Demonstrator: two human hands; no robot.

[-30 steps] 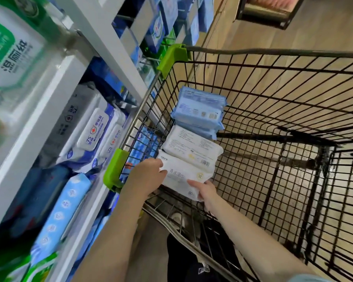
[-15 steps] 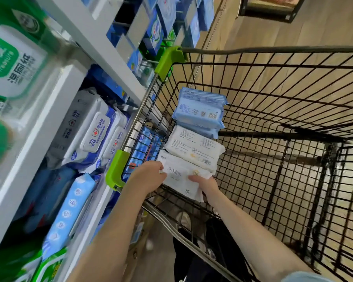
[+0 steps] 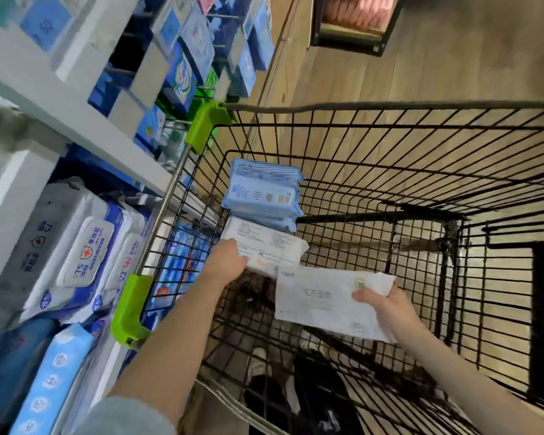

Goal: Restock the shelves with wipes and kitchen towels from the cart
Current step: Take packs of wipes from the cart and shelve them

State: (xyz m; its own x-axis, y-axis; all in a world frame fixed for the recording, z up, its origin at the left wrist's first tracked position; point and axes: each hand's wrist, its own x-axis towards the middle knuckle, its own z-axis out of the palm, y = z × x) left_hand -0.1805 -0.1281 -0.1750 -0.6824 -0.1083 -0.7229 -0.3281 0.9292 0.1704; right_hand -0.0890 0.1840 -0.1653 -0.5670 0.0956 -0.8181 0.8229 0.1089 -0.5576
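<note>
the flat white soft-plastic wipes pack [image 3: 330,301] was gripped at its right end by the right hand [image 3: 382,301], lifted inside the black wire cart [image 3: 421,171]. the left hand [image 3: 228,262] grasped a second white wipes pack [image 3: 270,243]; a light-blue wipes pack [image 3: 263,191] lay just beyond it.

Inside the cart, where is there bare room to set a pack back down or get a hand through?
The cart is bare wire across its middle and right, from the blue packs to the far wall. It is crowded along the left wall: blue packs on a white pack under the left hand. The right hand holds another white pack near the front.
</note>
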